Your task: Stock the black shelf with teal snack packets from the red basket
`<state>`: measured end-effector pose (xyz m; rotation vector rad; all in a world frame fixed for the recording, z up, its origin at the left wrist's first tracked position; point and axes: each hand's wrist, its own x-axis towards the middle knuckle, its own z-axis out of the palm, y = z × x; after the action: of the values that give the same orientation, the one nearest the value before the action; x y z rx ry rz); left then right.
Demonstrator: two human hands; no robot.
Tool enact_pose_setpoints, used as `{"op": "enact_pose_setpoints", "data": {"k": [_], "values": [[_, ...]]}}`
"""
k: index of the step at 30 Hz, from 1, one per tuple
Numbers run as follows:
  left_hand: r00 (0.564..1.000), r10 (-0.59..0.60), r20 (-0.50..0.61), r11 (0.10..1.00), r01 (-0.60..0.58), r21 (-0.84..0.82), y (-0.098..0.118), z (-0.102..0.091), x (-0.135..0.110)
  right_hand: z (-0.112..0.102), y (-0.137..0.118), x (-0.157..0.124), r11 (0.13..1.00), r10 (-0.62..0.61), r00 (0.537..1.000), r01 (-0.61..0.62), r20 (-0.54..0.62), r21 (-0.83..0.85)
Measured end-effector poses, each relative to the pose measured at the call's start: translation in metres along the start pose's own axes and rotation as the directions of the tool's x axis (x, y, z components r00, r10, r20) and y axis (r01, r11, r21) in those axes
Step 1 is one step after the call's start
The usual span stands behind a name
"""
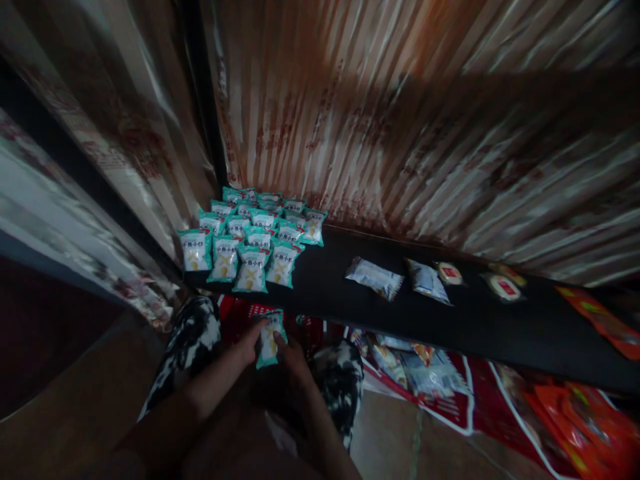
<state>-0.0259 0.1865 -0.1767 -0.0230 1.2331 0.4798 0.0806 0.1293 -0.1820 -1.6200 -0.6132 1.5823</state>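
Note:
Between my knees, a teal and white snack packet (269, 341) is gripped at both sides. My left hand (251, 341) pinches its left edge. On its right side, my right hand (291, 355) presses a thumb against the front. Just beyond, on a black shelf (325, 287), several matching snack packets (253, 268) stand upright in close rows at the left end. Neither hand touches those rows.
Farther right on the shelf lie a white wrapped packet (375, 277), another pale packet (428, 281), small round packs (505, 287) and an orange packet (600, 320). Below, red bags (445, 407) hold several snacks. Patterned plastic sheeting (310, 107) hangs behind.

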Motion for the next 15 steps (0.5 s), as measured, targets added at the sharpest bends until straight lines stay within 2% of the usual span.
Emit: {"op": "enact_pose_setpoints", "data": {"k": [4, 9, 15], "values": [[0.995, 0.075, -0.059, 0.997, -0.076, -0.004, 0.0, -0.002, -0.018, 0.0, -0.008, -0.022, 0.996, 0.003, 0.999, -0.008, 0.052, 0.091], [0.988, 0.112, -0.102, 0.993, -0.114, -0.01, 0.002, -0.011, -0.019, 0.01, -0.009, -0.033, 0.996, -0.018, 0.999, 0.014, 0.044, 0.083], [0.981, 0.154, -0.117, 0.988, -0.156, -0.002, 0.01, -0.017, -0.029, 0.009, -0.01, -0.043, 0.993, 0.06, 0.991, -0.071, 0.12, 0.089]]}}
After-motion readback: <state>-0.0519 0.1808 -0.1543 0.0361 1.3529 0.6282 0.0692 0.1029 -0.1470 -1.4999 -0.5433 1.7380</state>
